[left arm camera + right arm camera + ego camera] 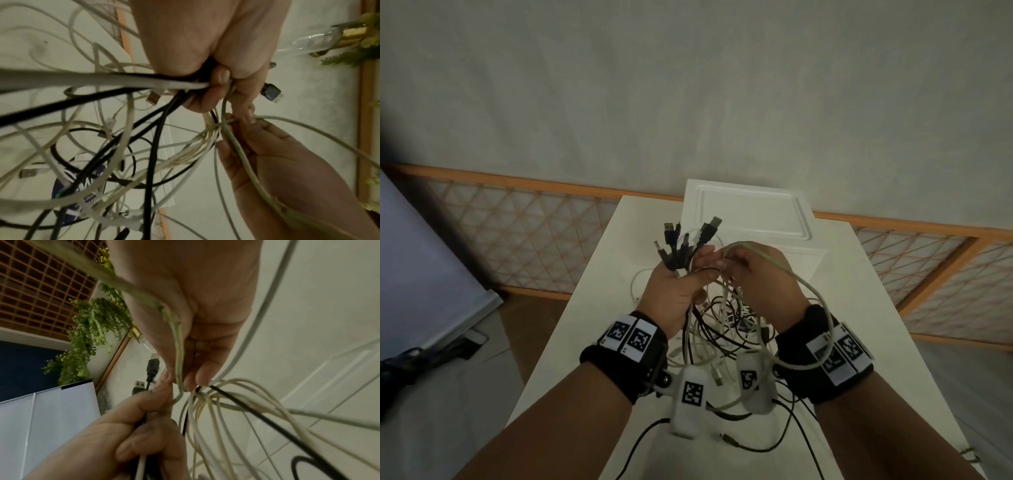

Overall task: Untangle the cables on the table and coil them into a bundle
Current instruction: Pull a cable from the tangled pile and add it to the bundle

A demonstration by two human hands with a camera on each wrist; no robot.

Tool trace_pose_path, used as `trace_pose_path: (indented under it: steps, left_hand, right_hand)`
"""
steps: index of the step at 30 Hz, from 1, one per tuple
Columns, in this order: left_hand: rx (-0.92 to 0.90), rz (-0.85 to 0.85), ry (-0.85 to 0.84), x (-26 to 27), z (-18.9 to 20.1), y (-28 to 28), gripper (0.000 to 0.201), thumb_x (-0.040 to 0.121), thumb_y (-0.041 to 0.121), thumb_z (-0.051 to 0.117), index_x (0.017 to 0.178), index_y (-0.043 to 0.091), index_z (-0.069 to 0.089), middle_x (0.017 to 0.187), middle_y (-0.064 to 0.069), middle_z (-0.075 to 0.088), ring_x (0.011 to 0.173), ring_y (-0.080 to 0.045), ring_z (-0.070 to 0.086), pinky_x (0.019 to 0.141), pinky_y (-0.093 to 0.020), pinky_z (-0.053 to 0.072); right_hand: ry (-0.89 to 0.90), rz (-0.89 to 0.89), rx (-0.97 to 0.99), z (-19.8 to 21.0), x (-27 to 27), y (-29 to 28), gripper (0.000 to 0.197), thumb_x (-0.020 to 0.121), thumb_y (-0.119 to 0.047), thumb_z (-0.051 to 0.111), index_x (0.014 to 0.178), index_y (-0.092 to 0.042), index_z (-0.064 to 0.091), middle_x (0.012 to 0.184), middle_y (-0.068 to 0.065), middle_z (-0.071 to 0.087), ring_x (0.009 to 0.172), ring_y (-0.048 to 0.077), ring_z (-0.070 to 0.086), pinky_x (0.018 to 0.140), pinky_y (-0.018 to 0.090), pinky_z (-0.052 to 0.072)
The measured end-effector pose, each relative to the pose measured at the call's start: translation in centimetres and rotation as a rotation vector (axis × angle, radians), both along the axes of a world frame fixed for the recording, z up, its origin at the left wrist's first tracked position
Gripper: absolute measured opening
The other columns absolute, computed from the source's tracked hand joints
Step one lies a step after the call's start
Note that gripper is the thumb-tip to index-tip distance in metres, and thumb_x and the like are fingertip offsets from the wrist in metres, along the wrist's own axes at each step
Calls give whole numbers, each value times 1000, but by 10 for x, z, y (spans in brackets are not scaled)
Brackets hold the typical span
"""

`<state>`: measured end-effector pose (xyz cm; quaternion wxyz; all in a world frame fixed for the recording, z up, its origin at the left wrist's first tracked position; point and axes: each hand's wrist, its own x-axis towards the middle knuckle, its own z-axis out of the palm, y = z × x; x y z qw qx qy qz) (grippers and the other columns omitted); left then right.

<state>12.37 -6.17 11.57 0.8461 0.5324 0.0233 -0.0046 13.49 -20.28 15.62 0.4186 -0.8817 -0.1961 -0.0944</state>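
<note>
- The cables [717,329], black and white, hang as a tangle between the two raised hands above the near half of the white table [592,274]; loose ends trail on the tabletop.
- The left hand [674,291] is fisted round a bunch of them, plugs [681,240] fanning up and away.
- The right hand [760,274] pinches strands at its fingertips just beside the left; a greenish-white cable [808,291] loops over its wrist.
- Only the left wrist view shows a blue disc [82,186] beneath the tangle.
- Only the right wrist view shows hanging green plants [92,331].
- A white tray [751,212] lies at the far edge.
- The wrist-worn cameras [690,404] hide part of the near tangle.
</note>
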Motion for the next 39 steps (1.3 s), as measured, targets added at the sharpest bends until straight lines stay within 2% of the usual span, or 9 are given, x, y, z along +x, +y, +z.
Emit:
trace_pose_path:
  steps: [6, 9, 12, 19, 22, 25, 30, 36, 39]
  left_hand:
    - [224, 9, -104, 3, 3, -2, 14, 78, 11, 76, 82, 24, 72, 67, 6, 62, 58, -13, 44, 47, -24, 34]
    - [265, -11, -54, 5, 0, 0, 17, 70, 36, 75, 82, 24, 72, 65, -2, 57, 57, -19, 42, 52, -28, 36]
    - [277, 12, -31, 4, 1, 0, 4, 77, 25, 68, 75, 23, 66, 64, -2, 55, 56, -19, 44, 53, -27, 36]
    - [183, 107, -18, 10, 3, 11, 17, 85, 19, 70, 91, 3, 66, 52, 4, 47, 41, -10, 35, 44, -25, 32]
    - [186, 73, -44, 7, 9, 12, 12, 86, 13, 68, 91, 3, 65, 55, 4, 52, 46, -13, 42, 47, -24, 35]
    - [137, 106, -21, 6, 13, 10, 4, 86, 12, 67, 86, 9, 63, 67, 2, 63, 49, -11, 51, 47, -21, 41]
    - [69, 41, -70, 4, 21, 14, 6, 89, 8, 62, 89, 2, 62, 73, -8, 58, 38, -6, 31, 40, -19, 31]
    - [-60, 36, 20, 3, 12, 18, 16, 97, 15, 49, 92, 8, 62, 81, -5, 67, 36, -3, 27, 38, -16, 30]
    - [-157, -3, -6, 3, 19, 18, 16, 96, 17, 49, 87, 8, 59, 62, -1, 54, 34, -4, 31, 37, -17, 31]
  right_hand:
    - [-105, -21, 87, -4, 3, 0, 6, 82, -17, 71, 83, -22, 75, 81, -16, 65, 82, -6, 58, 69, 6, 41]
    - [-111, -44, 141, -5, 4, 5, 13, 78, -13, 74, 88, -21, 75, 85, -14, 59, 82, -6, 55, 71, 7, 41]
    - [18, 18, 196, -14, 2, 7, 34, 73, -18, 80, 92, -36, 58, 84, -12, 59, 72, 2, 57, 63, 16, 47]
    - [107, -51, -347, -54, 17, -17, 8, 91, -22, 59, 94, -23, 66, 86, -10, 64, 70, 8, 56, 74, 30, 49]
    - [200, 105, -82, -41, 7, -14, 20, 85, -25, 66, 104, -30, 66, 98, -14, 67, 83, 5, 60, 78, 26, 50]
    - [379, 219, 367, -27, 3, 0, 31, 82, -4, 53, 107, -17, 68, 102, 5, 70, 90, 18, 63, 80, 31, 50]
    - [257, 185, -236, -40, 11, 1, 21, 89, -5, 53, 96, -15, 70, 86, -3, 65, 82, 14, 60, 75, 21, 47]
    - [631, 134, 458, -15, 14, 4, 16, 86, -22, 39, 77, -19, 51, 81, 6, 60, 75, 26, 59, 66, 38, 49]
    - [445, 236, -18, -15, 11, 1, 23, 87, -3, 50, 100, -21, 56, 96, -5, 62, 78, 13, 61, 69, 34, 50]
